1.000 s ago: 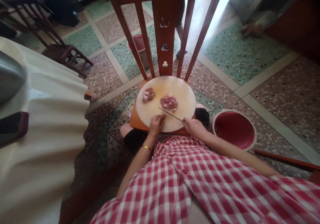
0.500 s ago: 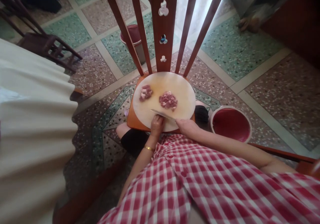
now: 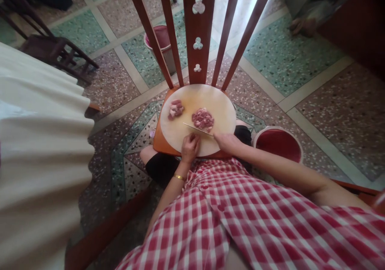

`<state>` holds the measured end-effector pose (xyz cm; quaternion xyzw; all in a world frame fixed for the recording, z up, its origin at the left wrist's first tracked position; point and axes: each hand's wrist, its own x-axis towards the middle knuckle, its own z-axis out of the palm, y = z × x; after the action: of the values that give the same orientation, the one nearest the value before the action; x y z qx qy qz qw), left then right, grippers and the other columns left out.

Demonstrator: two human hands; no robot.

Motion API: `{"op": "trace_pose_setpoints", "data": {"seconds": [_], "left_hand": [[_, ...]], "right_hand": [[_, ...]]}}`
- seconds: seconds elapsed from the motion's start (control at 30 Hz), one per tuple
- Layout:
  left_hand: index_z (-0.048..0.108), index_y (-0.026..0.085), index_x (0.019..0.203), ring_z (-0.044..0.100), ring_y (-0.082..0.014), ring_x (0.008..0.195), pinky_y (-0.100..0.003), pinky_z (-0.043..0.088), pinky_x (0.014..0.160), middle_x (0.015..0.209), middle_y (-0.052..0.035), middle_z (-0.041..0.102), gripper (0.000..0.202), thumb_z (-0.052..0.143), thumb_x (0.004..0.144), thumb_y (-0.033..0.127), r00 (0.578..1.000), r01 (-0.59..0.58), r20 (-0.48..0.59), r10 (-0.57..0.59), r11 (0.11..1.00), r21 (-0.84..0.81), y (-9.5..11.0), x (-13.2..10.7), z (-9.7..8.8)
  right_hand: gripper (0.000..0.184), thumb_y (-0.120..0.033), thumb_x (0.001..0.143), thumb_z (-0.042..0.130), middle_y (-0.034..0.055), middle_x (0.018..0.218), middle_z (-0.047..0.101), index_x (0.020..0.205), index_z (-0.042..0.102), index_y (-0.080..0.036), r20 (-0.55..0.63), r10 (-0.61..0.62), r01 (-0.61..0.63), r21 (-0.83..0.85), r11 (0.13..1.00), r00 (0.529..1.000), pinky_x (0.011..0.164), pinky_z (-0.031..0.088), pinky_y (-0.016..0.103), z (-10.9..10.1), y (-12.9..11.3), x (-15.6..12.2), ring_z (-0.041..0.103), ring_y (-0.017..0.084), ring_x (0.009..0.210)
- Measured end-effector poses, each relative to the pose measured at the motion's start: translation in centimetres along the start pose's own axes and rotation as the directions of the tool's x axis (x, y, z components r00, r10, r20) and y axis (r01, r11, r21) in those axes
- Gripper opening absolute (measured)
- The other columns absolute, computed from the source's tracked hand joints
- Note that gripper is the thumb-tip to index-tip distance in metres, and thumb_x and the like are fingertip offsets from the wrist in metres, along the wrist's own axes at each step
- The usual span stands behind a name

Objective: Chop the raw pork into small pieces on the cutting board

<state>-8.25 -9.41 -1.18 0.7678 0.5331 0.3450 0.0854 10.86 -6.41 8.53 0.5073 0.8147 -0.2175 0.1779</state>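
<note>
A round pale cutting board (image 3: 222, 101) lies on the seat of a wooden chair (image 3: 198, 17). Two heaps of chopped raw meat sit on it: a smaller heap (image 3: 175, 108) at the left and a larger heap (image 3: 203, 119) near the middle. My right hand (image 3: 227, 142) grips the handle of a knife (image 3: 197, 129), whose blade lies flat across the board just in front of the larger heap. My left hand (image 3: 189, 147) rests curled at the board's near edge, below the blade; I cannot make out anything in its fingers. A gold bangle circles that wrist.
A red bowl (image 3: 278, 146) stands on the floor right of the chair. A red bucket (image 3: 164, 45) is behind the chair. A table with a white cloth (image 3: 39, 141) fills the left side. A dark wooden stool (image 3: 57, 49) stands at far left on the terrazzo floor.
The view has tilted down and left. The knife blade has shifted up the board toward the larger meat heap. My left hand stays at the board's near edge.
</note>
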Motion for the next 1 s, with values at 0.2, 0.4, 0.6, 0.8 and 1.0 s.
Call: {"op": "trace_pose_setpoints", "data": {"seconds": [0.2,0.4,0.6,0.8,1.0], "left_hand": [[0.060,0.016,0.103,0.055,-0.0191,0.096,-0.035,0.049,0.084,0.096,-0.0096,0.062,0.021,0.046,0.088,0.019,1.000,0.006,-0.012,-0.007,0.999,-0.038,0.1,-0.4,-0.2],[0.062,0.017,0.098,0.057,-0.0200,0.090,-0.035,0.049,0.079,0.088,-0.0094,0.062,0.020,0.045,0.088,0.019,1.000,0.014,0.012,-0.014,0.999,0.041,-0.5,-0.7,0.8],[0.064,0.015,0.084,0.055,-0.0201,0.083,-0.035,0.048,0.075,0.080,-0.0094,0.059,0.021,0.045,0.088,0.023,0.998,0.048,0.028,-0.050,0.995,0.087,-0.3,-0.5,0.7],[0.064,0.019,0.098,0.053,-0.0190,0.094,-0.035,0.046,0.084,0.098,-0.0092,0.059,0.020,0.048,0.087,0.024,0.996,0.078,0.050,-0.076,0.997,-0.023,0.3,-0.2,-0.3],[0.061,0.019,0.102,0.055,-0.0198,0.097,-0.036,0.047,0.084,0.097,-0.0098,0.061,0.021,0.046,0.087,0.020,0.998,0.062,0.019,-0.061,0.997,-0.047,0.1,-0.9,-0.4]], "right_hand": [[0.024,-0.024,0.091,0.033,0.0116,0.091,0.066,0.108,0.050,-0.016,0.037,-0.030,0.029,0.028,0.999,0.999,0.067,0.045,0.028,-0.5,-0.8,-2.1,0.064,0.023,0.084],[0.032,-0.023,0.091,0.036,0.0143,0.097,0.066,0.120,0.044,-0.014,0.043,-0.057,0.056,0.036,0.998,0.997,0.074,0.047,0.031,-0.2,-2.9,0.1,0.064,0.023,0.088],[0.040,-0.016,0.091,0.027,0.0158,0.102,0.065,0.129,0.038,-0.011,0.003,-0.149,0.149,0.053,0.987,0.989,0.074,0.046,0.030,-0.4,-3.9,2.7,0.063,0.023,0.090],[0.035,-0.022,0.091,0.035,0.0134,0.094,0.067,0.123,0.044,-0.016,0.032,-0.024,0.023,0.009,1.000,0.999,0.070,0.047,0.030,0.0,-0.4,-0.4,0.065,0.024,0.086],[0.035,-0.022,0.091,0.034,0.0139,0.095,0.067,0.125,0.043,-0.017,0.034,-0.058,0.057,0.021,0.998,0.998,0.071,0.047,0.028,-0.5,-1.2,-1.8,0.064,0.024,0.089]]}}
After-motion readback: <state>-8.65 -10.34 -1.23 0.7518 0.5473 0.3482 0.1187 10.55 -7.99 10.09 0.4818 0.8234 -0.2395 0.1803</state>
